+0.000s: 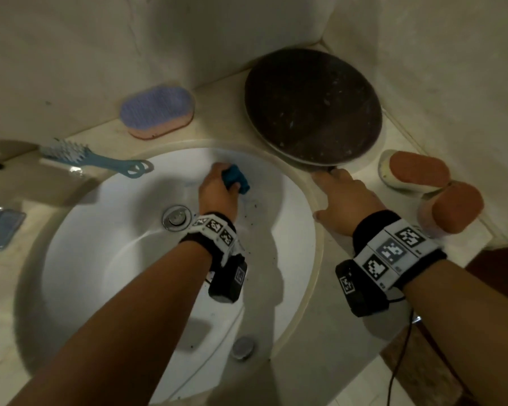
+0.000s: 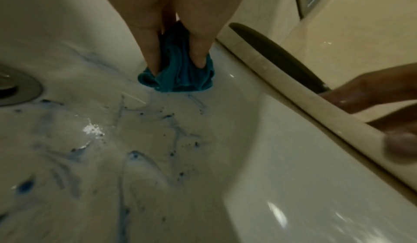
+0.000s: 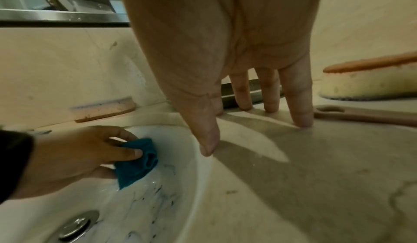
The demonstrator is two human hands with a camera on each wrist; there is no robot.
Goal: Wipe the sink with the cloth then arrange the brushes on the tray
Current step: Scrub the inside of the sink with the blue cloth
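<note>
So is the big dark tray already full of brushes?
No, the dark round tray has no brushes on it; the purple brush, the blue brush and the orange brushes lie on the counter around the sink.

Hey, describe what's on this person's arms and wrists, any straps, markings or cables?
Both forearms are bare, no sleeves. Each wrist wears a black band with white panels printed with black-and-white square codes, and a black camera box hangs beneath. A thin black cable trails from the right one.
</note>
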